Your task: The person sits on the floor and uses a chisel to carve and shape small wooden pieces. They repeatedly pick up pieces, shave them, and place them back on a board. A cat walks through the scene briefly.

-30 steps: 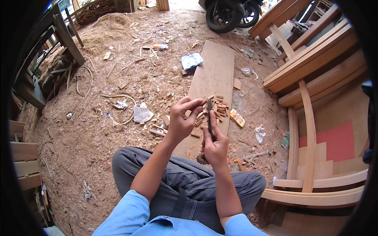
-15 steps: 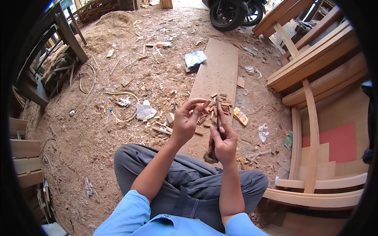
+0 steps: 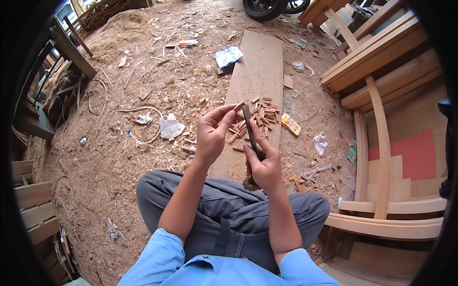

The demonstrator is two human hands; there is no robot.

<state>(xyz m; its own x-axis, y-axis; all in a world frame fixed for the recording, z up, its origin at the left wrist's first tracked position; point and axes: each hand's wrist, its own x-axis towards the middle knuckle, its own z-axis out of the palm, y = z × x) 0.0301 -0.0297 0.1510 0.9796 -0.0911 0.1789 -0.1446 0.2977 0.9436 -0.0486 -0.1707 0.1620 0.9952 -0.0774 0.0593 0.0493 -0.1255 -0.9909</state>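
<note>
My left hand (image 3: pixel 212 133) pinches a small reddish-brown wooden piece (image 3: pixel 239 107) between thumb and fingers. My right hand (image 3: pixel 265 167) is closed round a long, dark, flat tool (image 3: pixel 250 126), held upright with a lean to the left, its top beside the wooden piece. Whether they touch I cannot tell. Just beyond my hands, a pile of small wooden pieces (image 3: pixel 267 109) lies on a long board (image 3: pixel 253 57). A yellow packet (image 3: pixel 290 125) is beside the board on the right.
Wooden frames (image 3: pixel 379 138) stand along my right, stacked slats (image 3: pixel 36 205) and a dark metal stand (image 3: pixel 76 59) along my left. A vehicle's wheel (image 3: pixel 265 8) is at the far end. Sawdust, offcuts, a cable (image 3: pixel 100 88) and scraps litter the floor (image 3: pixel 109 157).
The view has shifted, raising the scene in the picture. The tool's top has swung left, closer to the piece in my left hand; both hands keep their grips.
</note>
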